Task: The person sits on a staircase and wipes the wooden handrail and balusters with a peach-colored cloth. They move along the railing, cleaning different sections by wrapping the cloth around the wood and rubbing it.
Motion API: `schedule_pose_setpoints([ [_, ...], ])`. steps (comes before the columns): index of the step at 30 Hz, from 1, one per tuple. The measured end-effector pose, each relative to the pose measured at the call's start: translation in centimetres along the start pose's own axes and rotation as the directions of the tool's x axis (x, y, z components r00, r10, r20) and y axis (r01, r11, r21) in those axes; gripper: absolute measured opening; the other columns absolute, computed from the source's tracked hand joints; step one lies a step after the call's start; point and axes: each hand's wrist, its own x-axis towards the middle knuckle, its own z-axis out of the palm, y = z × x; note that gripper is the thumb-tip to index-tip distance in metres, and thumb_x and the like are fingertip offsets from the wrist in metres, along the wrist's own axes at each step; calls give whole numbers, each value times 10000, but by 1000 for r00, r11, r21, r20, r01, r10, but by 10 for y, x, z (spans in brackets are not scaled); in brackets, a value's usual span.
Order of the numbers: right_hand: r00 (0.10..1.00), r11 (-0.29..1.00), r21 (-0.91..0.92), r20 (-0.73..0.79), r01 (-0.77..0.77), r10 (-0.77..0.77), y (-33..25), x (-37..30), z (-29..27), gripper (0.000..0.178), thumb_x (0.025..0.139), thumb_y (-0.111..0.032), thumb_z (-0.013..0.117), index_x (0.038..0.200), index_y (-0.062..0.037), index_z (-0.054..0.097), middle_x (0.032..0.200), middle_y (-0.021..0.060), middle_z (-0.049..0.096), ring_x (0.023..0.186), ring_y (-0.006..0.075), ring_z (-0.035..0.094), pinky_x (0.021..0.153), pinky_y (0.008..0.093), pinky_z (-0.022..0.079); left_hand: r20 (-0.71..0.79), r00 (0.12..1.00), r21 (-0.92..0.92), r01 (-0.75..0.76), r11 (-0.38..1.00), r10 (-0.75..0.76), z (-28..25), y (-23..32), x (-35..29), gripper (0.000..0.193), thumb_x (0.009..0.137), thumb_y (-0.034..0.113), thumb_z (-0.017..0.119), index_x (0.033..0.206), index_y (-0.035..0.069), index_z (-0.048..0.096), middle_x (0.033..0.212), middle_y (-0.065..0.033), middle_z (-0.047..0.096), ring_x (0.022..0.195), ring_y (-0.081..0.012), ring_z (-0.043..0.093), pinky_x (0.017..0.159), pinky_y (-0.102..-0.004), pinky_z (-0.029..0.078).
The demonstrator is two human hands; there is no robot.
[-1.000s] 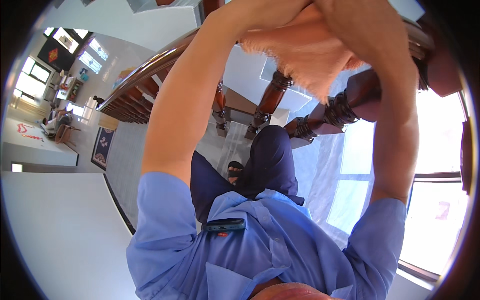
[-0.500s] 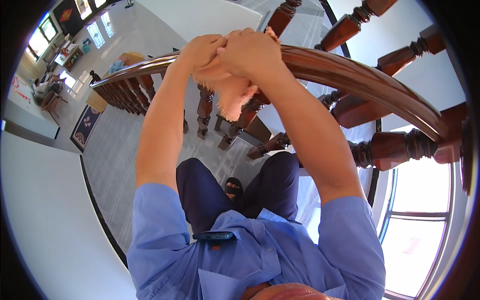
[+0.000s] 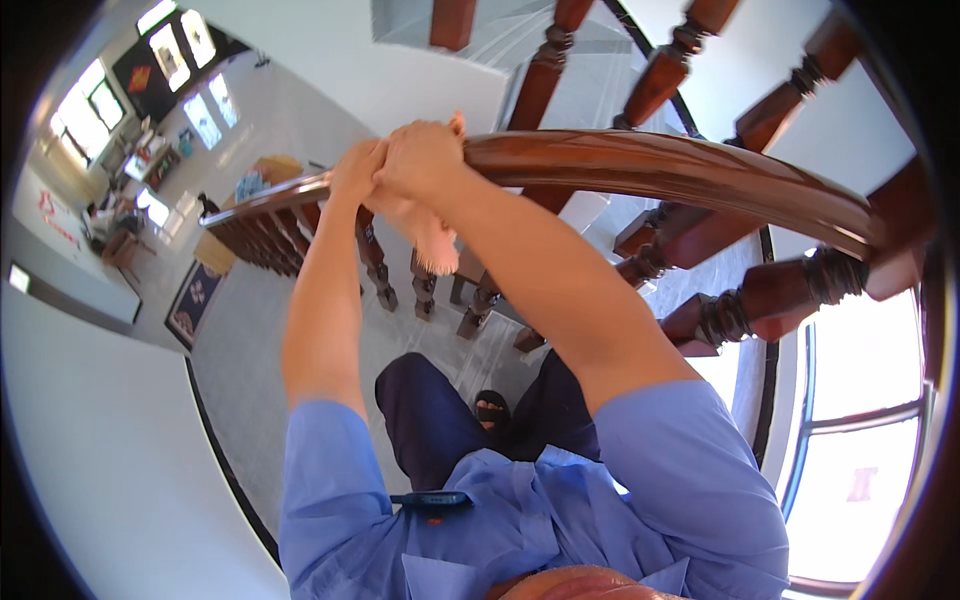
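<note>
A pink cloth [image 3: 436,246] with a fringed edge is draped over the dark brown wooden handrail [image 3: 650,157]. My right hand [image 3: 422,160] wraps over the rail with the cloth under its fingers. Beside it, touching, my left hand [image 3: 357,172] also closes around the cloth and the rail. One end of the cloth hangs down on my side, below my hands, and a small bit of it shows beyond my right hand. The palms and most of the cloth between them are hidden.
Turned wooden balusters [image 3: 548,75] stand under the curving rail, which meets a thick post at the right. A white wall [image 3: 110,440] is at left, a bright window [image 3: 860,460] at lower right. A phone [image 3: 432,500] sticks out of my shirt pocket. Far left are a dark mat [image 3: 195,300] and furniture.
Both hands have slid left along the handrail with the cloth, leaving more bare rail to the right. The whole view has shifted slightly too.
</note>
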Motion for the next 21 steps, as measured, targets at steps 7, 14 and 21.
schedule_pose_setpoints([
  [7,955,912,-411,-261,21,-140,38,-57,5,523,903,-391,680,1248,2,661,1262,220,644,1184,360,617,929,455,501,17,995,-83,100,991,-99,-2,97,-9,469,1082,359,370,1072,-3,668,1003,-217,702,982,-432,634,894,-491,467],
  [14,811,900,-417,-566,-129,-146,123,-188,-69,678,864,-512,710,1255,35,619,1121,172,660,1049,338,630,893,448,510,34,999,-395,-14,919,31,7,269,1,481,1097,392,373,1117,8,662,1011,-209,694,972,-415,637,888,-469,479],
  [21,686,930,-305,-722,-204,-86,201,-319,-164,377,911,-329,681,1148,-36,661,1142,160,679,1078,339,641,974,449,484,47,966,-327,-225,918,254,24,434,19,537,1082,453,380,1037,-7,655,1039,-262,683,1019,-449,624,882,-504,477],
])
